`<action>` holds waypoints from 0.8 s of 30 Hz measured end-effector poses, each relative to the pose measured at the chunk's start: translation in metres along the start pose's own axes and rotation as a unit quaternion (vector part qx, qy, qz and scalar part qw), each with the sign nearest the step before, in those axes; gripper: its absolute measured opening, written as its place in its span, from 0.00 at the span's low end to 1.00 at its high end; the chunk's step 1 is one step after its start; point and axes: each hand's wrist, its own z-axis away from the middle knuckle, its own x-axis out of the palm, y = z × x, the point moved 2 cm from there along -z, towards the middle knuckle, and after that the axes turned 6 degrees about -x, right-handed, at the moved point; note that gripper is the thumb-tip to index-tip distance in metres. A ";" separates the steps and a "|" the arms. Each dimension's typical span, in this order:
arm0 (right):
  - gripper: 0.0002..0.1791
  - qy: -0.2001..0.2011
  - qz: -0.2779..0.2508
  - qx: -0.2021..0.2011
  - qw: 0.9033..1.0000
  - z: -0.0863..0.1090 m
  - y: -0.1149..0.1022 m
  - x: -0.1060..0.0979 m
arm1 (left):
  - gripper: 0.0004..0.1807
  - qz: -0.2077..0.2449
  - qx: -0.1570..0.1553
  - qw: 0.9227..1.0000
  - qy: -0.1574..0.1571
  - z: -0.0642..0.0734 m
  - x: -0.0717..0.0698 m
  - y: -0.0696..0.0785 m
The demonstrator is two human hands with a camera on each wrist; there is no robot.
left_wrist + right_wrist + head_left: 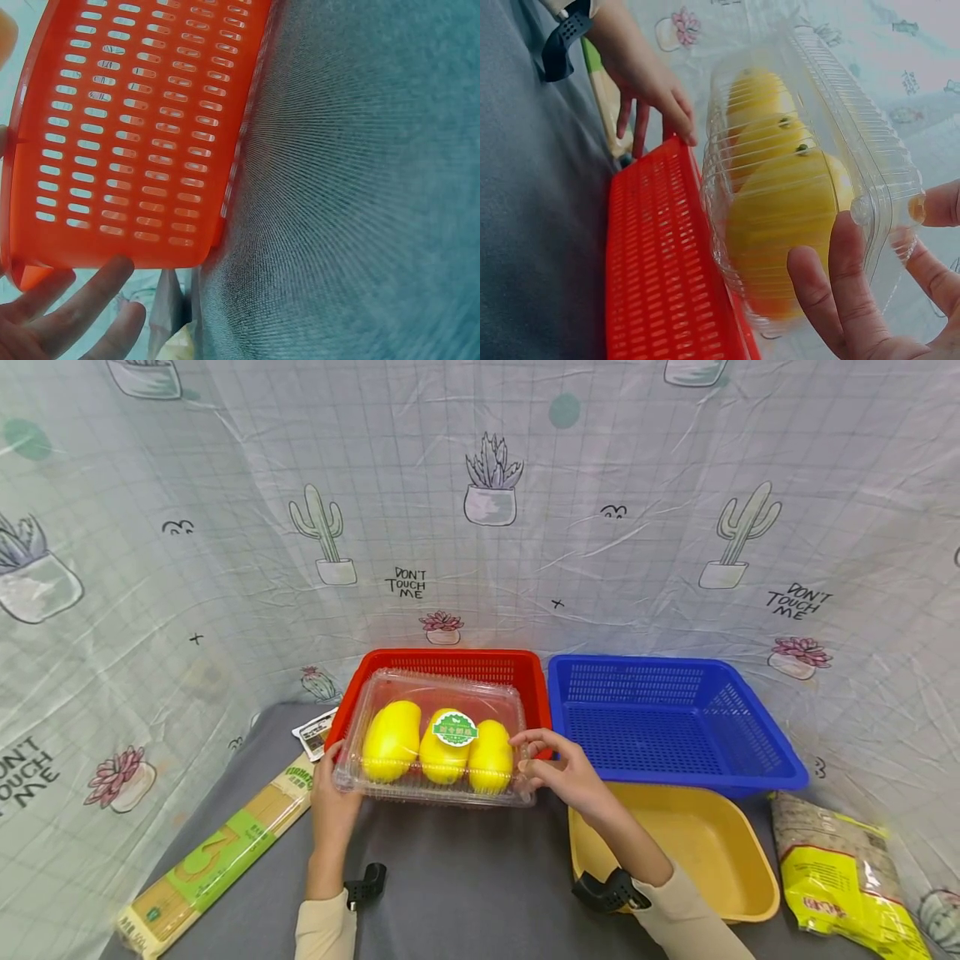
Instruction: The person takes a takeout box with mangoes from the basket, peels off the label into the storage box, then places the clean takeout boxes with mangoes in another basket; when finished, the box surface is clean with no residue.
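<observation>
Red perforated plastic basket (465, 661): beneath the box.
Clear ridged plastic box (487, 697): you're apparently setting it in; next likely calls for level lowering.
Left hand (333, 793): straight fingers at the basket's end.
Right hand (567, 775): pinching your box's right end.
Oval yellow fruits (442, 764): boxed.

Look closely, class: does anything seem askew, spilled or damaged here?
Only the clear fruit box looks askew: it is at an angle above the red basket, not seated inside. The right hand holds one end, so that seems mere handling. I see nothing spilled or damaged.
</observation>
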 end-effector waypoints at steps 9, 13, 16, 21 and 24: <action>0.17 -0.009 -0.012 0.001 1.000 0.016 -0.001 -0.002 | 0.30 0.004 0.060 0.998 0.019 0.001 0.000 -0.002; 0.17 -0.015 -0.014 -0.008 1.000 0.022 -0.001 -0.003 | 0.31 0.005 0.080 0.996 0.024 0.001 0.000 -0.004; 0.17 -0.016 -0.015 -0.008 1.000 0.027 0.000 -0.004 | 0.30 0.007 0.080 0.997 0.020 0.001 0.000 -0.005; 0.16 -0.017 -0.024 -0.019 0.999 0.035 0.003 -0.004 | 0.29 0.013 0.062 0.998 0.011 0.001 -0.001 -0.001; 0.16 -0.020 -0.035 -0.030 0.999 0.041 0.004 -0.003 | 0.29 0.011 0.051 0.999 0.009 0.000 -0.001 0.000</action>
